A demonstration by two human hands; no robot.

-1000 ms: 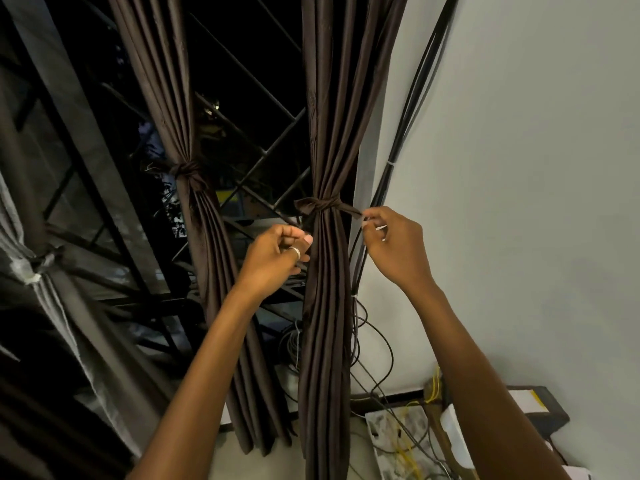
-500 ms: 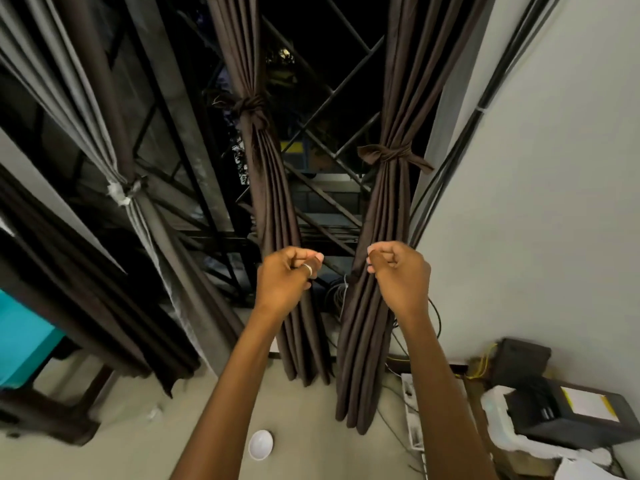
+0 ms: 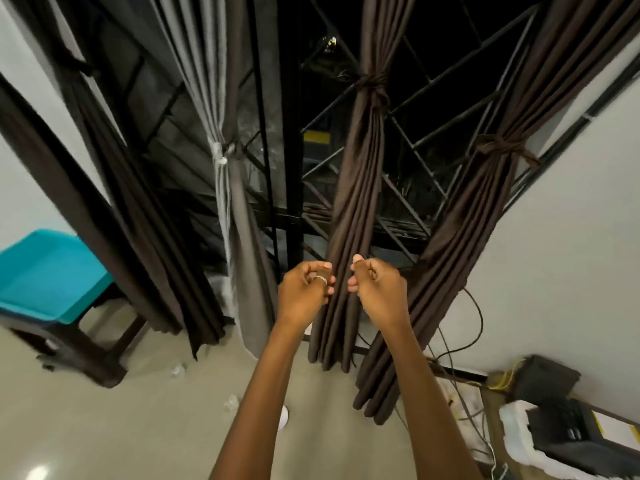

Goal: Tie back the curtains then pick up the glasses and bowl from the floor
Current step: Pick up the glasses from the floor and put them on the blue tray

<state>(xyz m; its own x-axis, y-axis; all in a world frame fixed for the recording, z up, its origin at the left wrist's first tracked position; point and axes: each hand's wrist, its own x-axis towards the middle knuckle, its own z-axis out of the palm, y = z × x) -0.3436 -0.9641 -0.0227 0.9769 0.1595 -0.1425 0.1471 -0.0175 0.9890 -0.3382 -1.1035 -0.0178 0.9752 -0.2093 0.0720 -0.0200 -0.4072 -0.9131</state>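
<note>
Two brown curtains hang tied in front of the dark window. The middle curtain (image 3: 356,209) has a knot (image 3: 373,85) high up, and the right curtain (image 3: 460,237) has a tie (image 3: 498,149) by the wall. A grey curtain (image 3: 242,258) is bound with a white tie (image 3: 221,157). My left hand (image 3: 304,294) and my right hand (image 3: 375,292) hover side by side in front of the middle curtain, fingers curled, holding nothing. On the floor lie two clear glasses (image 3: 178,370) (image 3: 231,403) and a white bowl (image 3: 284,417), mostly hidden behind my left forearm.
A teal seat on a dark wooden frame (image 3: 48,275) stands at the left. Loose cables (image 3: 464,344) trail down the right wall to a black box (image 3: 550,379) and a dark device in white foam (image 3: 568,441). Beige floor lies below.
My hands left the right curtain's tie and came down curled and empty. The view pulled back and tilted down, bringing the floor, glasses and bowl into sight.
</note>
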